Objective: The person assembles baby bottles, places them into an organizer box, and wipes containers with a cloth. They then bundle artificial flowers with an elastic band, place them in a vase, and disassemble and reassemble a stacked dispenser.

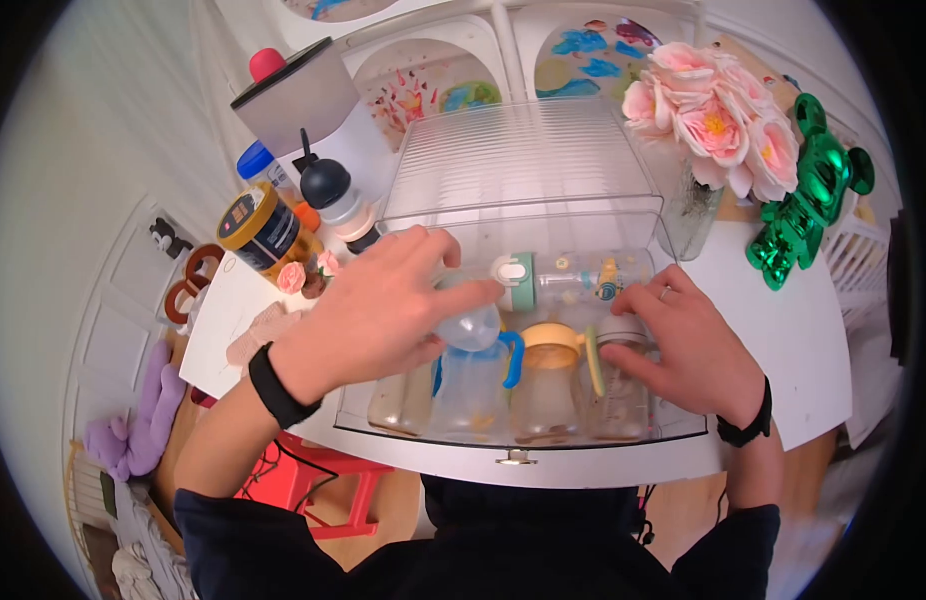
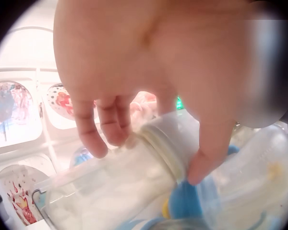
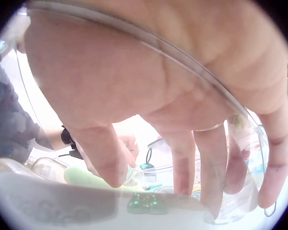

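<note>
In the head view, my left hand reaches into a clear plastic box and grips a baby bottle at its domed, see-through cap. The left wrist view shows this bottle lying tilted, thumb at the cap and fingers on the far side. Below it stands a bottle with blue handles. My right hand reaches over the box's right side, fingers spread around the grey cap of the right-hand bottle. Between them stands an orange-collared bottle. Behind lies a clear bottle with a green lid.
On the white table, a glass vase of pink flowers and a shiny green figure stand right of the box. A gold-lidded jar and a black-topped bottle stand left. A red stool is below.
</note>
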{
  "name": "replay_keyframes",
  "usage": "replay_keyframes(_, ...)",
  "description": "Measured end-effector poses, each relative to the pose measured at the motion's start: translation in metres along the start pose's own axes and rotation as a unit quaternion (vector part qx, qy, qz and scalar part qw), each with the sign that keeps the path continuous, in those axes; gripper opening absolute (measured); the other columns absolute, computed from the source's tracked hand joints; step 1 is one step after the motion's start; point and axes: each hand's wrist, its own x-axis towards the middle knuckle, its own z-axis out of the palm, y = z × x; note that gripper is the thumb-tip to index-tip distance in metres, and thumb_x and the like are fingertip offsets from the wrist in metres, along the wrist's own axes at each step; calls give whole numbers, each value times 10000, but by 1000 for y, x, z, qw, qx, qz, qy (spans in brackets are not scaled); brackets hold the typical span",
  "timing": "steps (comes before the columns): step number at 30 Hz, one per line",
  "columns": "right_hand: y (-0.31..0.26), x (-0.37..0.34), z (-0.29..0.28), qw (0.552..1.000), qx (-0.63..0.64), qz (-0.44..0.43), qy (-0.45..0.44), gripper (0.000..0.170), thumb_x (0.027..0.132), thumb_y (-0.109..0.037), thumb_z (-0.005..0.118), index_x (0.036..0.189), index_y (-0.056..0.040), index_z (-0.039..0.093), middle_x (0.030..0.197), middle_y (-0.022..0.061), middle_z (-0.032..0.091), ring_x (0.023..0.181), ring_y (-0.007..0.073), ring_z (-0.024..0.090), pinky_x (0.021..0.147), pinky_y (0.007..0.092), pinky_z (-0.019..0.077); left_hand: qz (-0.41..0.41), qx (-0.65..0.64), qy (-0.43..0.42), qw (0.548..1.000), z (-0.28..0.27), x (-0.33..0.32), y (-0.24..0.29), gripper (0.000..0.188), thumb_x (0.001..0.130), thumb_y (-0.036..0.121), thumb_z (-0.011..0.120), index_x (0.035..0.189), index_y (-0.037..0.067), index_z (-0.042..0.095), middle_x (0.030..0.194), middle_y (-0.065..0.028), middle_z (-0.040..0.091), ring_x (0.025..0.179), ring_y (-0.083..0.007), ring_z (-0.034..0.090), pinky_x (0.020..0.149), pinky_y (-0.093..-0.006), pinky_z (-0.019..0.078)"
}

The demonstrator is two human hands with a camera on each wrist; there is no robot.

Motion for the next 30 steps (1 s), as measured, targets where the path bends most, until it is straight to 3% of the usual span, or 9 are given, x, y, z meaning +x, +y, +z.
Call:
replay_keyframes(3,1,-1,1,1000,-4,-10,10,358,923,-282,785,1118,-13,650,976,166,720,1044,377,592,933,453,505,10,44,-26,999,9,6,7,898,699,111,908,1535,255,613,1255,-114,573,1099,-309,573,910,-423,524)
replay_keyframes(5,-1,-1,-1,1000,-11,-5,-1,359,928,-283,783,1119,-10,648,995,173,722,1044,380,596,931,456,506,-3,6,-28,1000,12,8,7,889,838,219,828,1650,191,467,1335,-146,572,1230,-343,521,1033,-479,443)
replay_keyframes(9,-1,-1,-1,1000,-17,11,-17,365,924,-298,799,1147,-43,665,1012,159,710,1098,369,596,950,449,510,-11,-1,-21,1000,28,12,3,856,968,355,705,1704,119,339,1427,-178,554,1304,-368,479,1127,-524,330)
replay_keyframes(11,1,-1,1,1000,-18,5,-4,365,921,-299,800,1146,-45,665,997,158,704,1101,368,597,951,449,509,-21,-38,-85,995,31,20,-6,818,1030,402,621,1718,110,290,1501,-192,524,1328,-375,476,1171,-532,263)
replay_keyframes(18,-3,-1,-3,1000,-10,-2,-4,343,922,-266,794,1108,-9,664,970,173,721,1033,377,604,923,450,511,-13,-57,-76,995,41,22,-13,637,1068,368,589,1628,120,412,1384,-181,566,1312,-361,490,1176,-526,248)
replay_keyframes(20,-2,-1,-2,1000,-7,19,-17,366,922,-296,803,1157,-50,668,1028,163,704,1109,367,597,962,442,506,-11,-71,-91,993,39,24,-14,548,1079,379,580,1554,129,472,1314,-169,573,1302,-361,494,1180,-524,245)
replay_keyframes(26,-2,-1,-1,1000,-3,-3,3,352,914,-267,802,1123,-15,673,975,170,719,1059,379,596,931,446,511,-38,-124,-142,981,36,33,-20,508,1088,406,574,1517,144,502,1302,-167,559,1295,-360,500,1173,-520,256)
replay_keyframes(30,-4,1,-3,1000,-12,6,-15,358,919,-279,797,1132,-20,674,975,168,719,1063,381,593,935,450,510,-25,-65,-96,993,45,23,-14,526,1082,407,583,1527,143,490,1319,-168,552,1294,-368,503,1165,-526,266)
